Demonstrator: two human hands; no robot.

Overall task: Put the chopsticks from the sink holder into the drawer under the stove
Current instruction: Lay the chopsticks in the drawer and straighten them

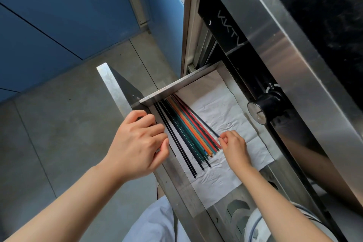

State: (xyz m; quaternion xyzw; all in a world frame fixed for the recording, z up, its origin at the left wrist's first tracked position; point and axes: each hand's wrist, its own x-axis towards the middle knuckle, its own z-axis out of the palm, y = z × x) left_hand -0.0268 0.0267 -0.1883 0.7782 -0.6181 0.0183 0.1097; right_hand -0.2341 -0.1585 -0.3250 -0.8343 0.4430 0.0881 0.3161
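Several chopsticks (188, 133) lie side by side in the open drawer (176, 86), black, dark green, orange and red, bunched along its left side on a sheet of crumpled white paper (225, 116) that lines the bottom. My left hand (137, 141) is curled over the drawer's left rim, fingers clenched on the metal edge beside the drawer front (112, 88). My right hand (234, 147) is down inside the drawer, thumb and forefinger pinched on the near end of the rightmost dark chopstick, which angles a little away from the rest. To the right, a black knob (269, 102) sticks out from the steel front of the stove (284, 49), just past the drawer's right edge. Grey floor tiles (59, 124) show to the left, with blue wall panels (59, 15) beyond them.
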